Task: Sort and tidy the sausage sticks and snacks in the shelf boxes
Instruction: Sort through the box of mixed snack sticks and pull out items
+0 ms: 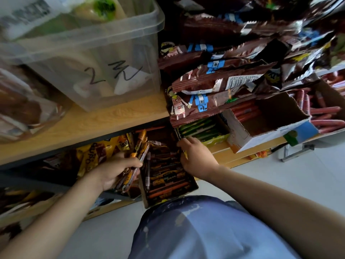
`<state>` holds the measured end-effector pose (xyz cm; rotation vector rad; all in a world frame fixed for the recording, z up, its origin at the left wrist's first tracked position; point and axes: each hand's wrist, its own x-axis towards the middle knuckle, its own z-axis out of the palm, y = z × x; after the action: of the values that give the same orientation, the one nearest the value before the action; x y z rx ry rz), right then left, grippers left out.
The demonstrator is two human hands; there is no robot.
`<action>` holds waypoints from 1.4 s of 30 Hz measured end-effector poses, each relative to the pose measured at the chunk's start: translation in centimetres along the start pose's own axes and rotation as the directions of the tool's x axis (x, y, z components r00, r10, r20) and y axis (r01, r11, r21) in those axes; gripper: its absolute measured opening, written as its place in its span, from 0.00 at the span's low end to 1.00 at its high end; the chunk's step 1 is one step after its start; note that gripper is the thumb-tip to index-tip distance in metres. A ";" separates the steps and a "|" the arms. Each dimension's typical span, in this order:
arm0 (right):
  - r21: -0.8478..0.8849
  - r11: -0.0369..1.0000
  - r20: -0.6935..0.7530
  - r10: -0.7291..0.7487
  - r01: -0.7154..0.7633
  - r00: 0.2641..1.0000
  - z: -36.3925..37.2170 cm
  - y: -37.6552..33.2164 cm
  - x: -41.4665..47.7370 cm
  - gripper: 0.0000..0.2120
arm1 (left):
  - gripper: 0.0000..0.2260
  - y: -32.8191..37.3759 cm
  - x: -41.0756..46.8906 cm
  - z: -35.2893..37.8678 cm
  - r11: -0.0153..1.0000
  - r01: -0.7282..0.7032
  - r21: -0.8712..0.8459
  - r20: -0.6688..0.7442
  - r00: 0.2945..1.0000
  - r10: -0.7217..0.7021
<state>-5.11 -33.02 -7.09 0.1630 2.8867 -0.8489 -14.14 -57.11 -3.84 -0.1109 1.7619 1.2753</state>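
The left hand (119,171) has its fingers and thumb curled tight round a bundle of sausage sticks (139,156) in orange and brown wrappers. It holds the bundle just left of an open cardboard box (194,186), with the far ends of the sticks pointing up toward the shelf board (93,120) above.

The cardboard box sits on the lower shelf, its near end jutting out over the pale floor (280,176). It is packed with more wrapped sticks (166,174) lying crosswise in rows.

The right hand (196,156) is at the box's far right corner, fingers bent down over the edge. Whether they pinch a stick or only the box wall, I cannot tell.

To the left of the box, yellow packets (97,152) lie on the same shelf. To the right are green packets (201,128), then a white carton (270,128) with red sausages (326,116) beside and behind it.

Brown snack bags (214,81) are piled above these on the far right. On the shelf board at far left stands a clear plastic bin (93,53) with handwriting on its side. A blue garment (205,230) fills the near centre.
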 end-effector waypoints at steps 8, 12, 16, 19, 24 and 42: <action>0.489 0.793 0.502 0.085 -0.363 0.861 2.4 -6.7 4.5 0.14 | 0.40 -3.2 -2.3 -1.9 0.901 -0.083 -0.426 0.182 0.968 0.175; 0.273 0.879 0.396 0.267 -0.391 0.878 4.2 -6.2 6.1 0.20 | 0.38 -3.6 -2.6 -1.0 0.919 -0.050 -0.392 0.195 0.971 0.136; 0.156 0.885 0.381 0.356 -0.439 0.853 5.3 -6.1 7.9 0.24 | 0.39 -5.0 -3.2 -0.6 0.845 -0.026 -0.535 0.126 0.986 0.111; 0.374 0.734 0.412 0.416 -0.567 0.811 5.1 -7.4 8.9 0.05 | 0.35 -6.1 -3.6 -1.1 0.724 -0.025 -0.689 0.098 0.987 0.128; 0.509 0.580 0.484 0.418 -0.636 0.769 7.1 -8.4 10.2 0.17 | 0.25 -6.4 -3.7 -1.3 0.641 -0.028 -0.767 0.114 0.977 0.179; 0.583 0.350 0.666 0.311 -0.733 0.678 7.6 -8.2 10.5 0.02 | 0.22 -6.0 -4.2 -1.9 0.676 -0.098 -0.730 -0.021 0.992 0.121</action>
<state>-15.86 -43.28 -10.69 0.8471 1.5440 -1.7138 -9.62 -63.11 -5.03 -0.4470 1.1356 2.0082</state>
